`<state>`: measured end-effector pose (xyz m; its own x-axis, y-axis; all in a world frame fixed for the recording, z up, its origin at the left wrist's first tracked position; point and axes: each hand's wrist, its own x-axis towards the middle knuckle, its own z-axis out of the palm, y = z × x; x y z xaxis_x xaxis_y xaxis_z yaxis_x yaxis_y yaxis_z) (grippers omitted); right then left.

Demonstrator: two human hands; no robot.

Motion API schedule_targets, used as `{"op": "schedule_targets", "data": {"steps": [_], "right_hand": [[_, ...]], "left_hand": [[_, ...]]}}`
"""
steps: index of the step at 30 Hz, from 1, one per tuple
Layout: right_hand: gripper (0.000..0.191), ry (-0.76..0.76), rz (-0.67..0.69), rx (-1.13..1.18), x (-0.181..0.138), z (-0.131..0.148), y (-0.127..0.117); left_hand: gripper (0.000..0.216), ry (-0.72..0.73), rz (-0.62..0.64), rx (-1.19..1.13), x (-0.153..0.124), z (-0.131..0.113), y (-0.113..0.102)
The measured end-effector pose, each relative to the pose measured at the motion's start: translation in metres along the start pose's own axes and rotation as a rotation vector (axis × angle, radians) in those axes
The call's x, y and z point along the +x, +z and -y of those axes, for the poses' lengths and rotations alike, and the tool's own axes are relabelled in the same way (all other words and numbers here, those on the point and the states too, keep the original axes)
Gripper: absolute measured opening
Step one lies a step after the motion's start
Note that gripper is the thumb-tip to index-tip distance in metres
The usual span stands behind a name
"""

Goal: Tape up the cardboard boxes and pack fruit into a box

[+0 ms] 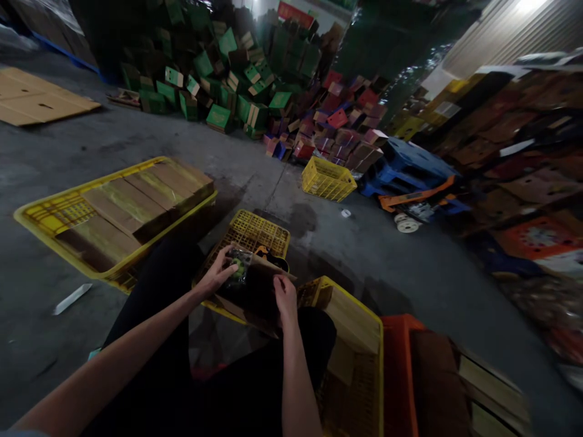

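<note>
A small cardboard box is held above my lap, its near side dark in shadow. My left hand grips its left end, the thumb lying over a shiny clear-plastic patch with green on it. Whether that patch is part of the box or a separate pack, I cannot tell. At the right end, my right hand pinches the edge of a cardboard flap. Just behind the box lies an orange and black object, partly hidden. Beneath is an upturned yellow plastic crate.
On the left, a yellow crate holds several taped cartons. Close on the right stand another yellow crate with cardboard inside and a red crate. Farther off are a yellow basket, blue pallets, an orange pallet jack and heaped boxes.
</note>
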<state>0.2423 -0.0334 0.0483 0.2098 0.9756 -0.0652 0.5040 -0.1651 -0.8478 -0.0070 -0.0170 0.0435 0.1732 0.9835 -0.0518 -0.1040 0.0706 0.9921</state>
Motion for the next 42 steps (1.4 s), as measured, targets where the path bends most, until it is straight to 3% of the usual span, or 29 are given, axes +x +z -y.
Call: {"op": "schedule_targets", "data": {"steps": [2, 5, 7, 10, 13, 18, 26, 30, 36, 39, 42], "right_hand": [[0.031, -0.064, 0.124, -0.297, 0.000, -0.003, 0.003], [0.036, -0.093, 0.301, -0.563, -0.004, -0.003, 0.013], [0.053, -0.061, 0.402, -0.683, -0.008, -0.005, 0.021], [0.073, 0.005, 0.518, -0.870, -0.012, -0.009, 0.032], [0.067, 0.053, 0.515, -0.927, -0.012, -0.012, 0.039], [0.056, 0.060, 0.449, -0.962, -0.006, -0.012, 0.043], [0.044, -0.025, 0.385, -0.916, -0.006, 0.000, 0.032], [0.043, -0.113, 0.293, -0.867, -0.013, 0.010, 0.006], [0.022, -0.399, 0.161, -0.202, -0.021, 0.026, -0.027], [0.015, -0.365, 0.158, 0.021, -0.025, 0.034, -0.023], [0.025, -0.285, 0.201, 0.178, -0.024, 0.036, -0.014]], "left_hand": [[0.075, 0.110, -0.019, 0.132, 0.001, 0.003, -0.001], [0.048, 0.236, -0.024, 0.360, 0.003, 0.012, 0.001], [0.035, 0.254, -0.055, 0.487, 0.004, 0.020, 0.004], [0.033, 0.260, -0.109, 0.616, 0.003, 0.032, 0.006], [0.040, 0.286, -0.115, 0.712, 0.001, 0.039, 0.008], [0.041, 0.323, -0.016, 0.708, -0.002, 0.038, 0.009], [0.033, 0.429, -0.001, 0.507, 0.000, 0.015, 0.009], [0.031, 0.264, 0.111, 0.263, 0.001, 0.009, 0.009], [0.057, 0.084, 0.284, 0.041, -0.003, 0.006, 0.010], [0.067, 0.024, 0.379, -0.015, -0.005, -0.001, 0.012], [0.055, -0.012, 0.406, -0.027, -0.005, -0.010, 0.012]]}}
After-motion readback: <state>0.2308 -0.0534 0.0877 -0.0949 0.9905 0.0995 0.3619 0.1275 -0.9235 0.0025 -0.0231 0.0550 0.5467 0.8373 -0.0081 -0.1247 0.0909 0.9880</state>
